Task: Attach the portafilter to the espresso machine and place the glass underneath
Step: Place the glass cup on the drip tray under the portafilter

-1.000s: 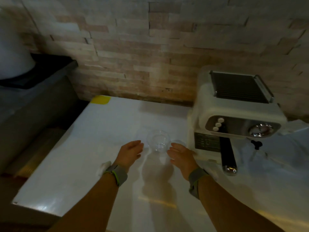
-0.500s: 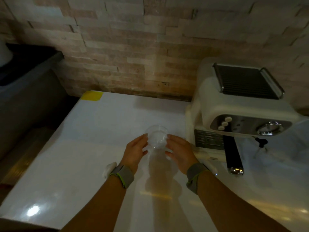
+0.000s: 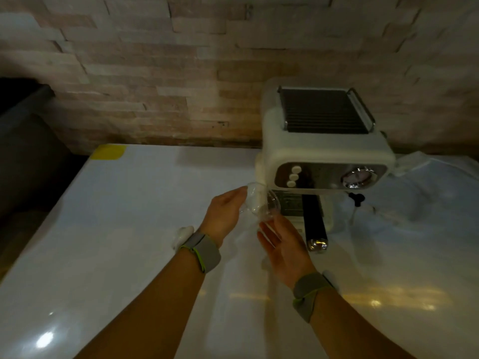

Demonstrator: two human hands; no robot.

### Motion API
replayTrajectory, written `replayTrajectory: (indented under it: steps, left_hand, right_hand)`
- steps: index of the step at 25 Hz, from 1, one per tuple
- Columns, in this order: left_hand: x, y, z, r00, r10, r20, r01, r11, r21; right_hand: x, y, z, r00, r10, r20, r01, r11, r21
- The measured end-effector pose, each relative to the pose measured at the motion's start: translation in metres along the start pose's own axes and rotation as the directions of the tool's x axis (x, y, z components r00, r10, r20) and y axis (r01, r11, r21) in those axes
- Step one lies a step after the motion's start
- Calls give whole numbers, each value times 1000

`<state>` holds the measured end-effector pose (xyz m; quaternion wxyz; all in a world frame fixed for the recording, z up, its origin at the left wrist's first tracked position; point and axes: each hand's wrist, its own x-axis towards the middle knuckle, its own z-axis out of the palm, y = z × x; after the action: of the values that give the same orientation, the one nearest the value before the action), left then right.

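A small clear glass (image 3: 261,203) is off the table and tilted on its side, its mouth turned toward the espresso machine. My left hand (image 3: 225,213) grips it from the left. My right hand (image 3: 285,244) is palm-up with fingers spread just under the glass, fingertips at its lower edge. The cream espresso machine (image 3: 324,151) stands right behind the glass. The portafilter's black handle (image 3: 314,218) sticks out from under the machine's front toward me and ends in a chrome cap.
The white table (image 3: 124,229) has a yellow tape patch (image 3: 110,152) at its back left corner. A brick wall runs behind it and a dark cabinet (image 3: 23,141) stands left. Crumpled clear plastic (image 3: 427,193) lies right of the machine, near the steam wand (image 3: 357,199).
Both hands closed in on the glass standing on the table. It is now lifted, tilted and carried right toward the machine; my right hand has opened beneath it.
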<state>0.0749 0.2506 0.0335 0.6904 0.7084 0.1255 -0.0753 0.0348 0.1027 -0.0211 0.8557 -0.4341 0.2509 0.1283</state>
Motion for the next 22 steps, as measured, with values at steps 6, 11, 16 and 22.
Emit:
replayTrajectory:
  steps: [6, 11, 16, 22]
  left_hand:
    - [4, 2, 38, 998, 29, 50, -30, 999, 18]
    - [15, 3, 59, 997, 44, 57, -44, 999, 13]
    - [21, -1, 78, 997, -33, 65, 36, 998, -42]
    - [20, 0, 103, 993, -97, 74, 109, 977, -183]
  right_hand:
    - [-3, -18, -31, 999, -38, -4, 39, 988, 149]
    - [8, -45, -41, 999, 18, 38, -28, 956, 290]
    - [21, -74, -48, 996, -77, 52, 78, 997, -17]
    - [30, -89, -54, 980, -201, 14, 201, 974, -109]
